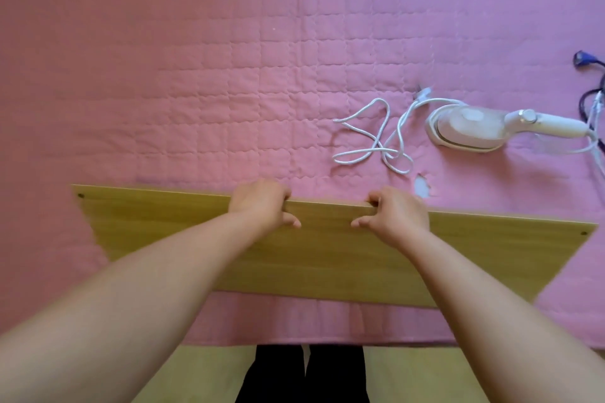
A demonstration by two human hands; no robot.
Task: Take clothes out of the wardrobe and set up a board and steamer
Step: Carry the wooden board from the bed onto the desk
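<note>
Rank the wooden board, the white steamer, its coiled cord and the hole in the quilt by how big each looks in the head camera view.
1. wooden board, though nearest the camera
2. white steamer and coiled cord: spreads look similar, unranked
3. hole in the quilt

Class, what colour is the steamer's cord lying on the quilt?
White, seen best in the head view: the cord lies in loose loops beside the white steamer.

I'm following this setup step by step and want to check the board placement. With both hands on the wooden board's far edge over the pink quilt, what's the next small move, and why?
Probably lower the wooden board flat onto the pink quilt and let go. The left hand and right hand both grip its far edge, and the steamer and its white cord lie beyond that edge, off to the right, so the quilt under the board looks free.
</note>
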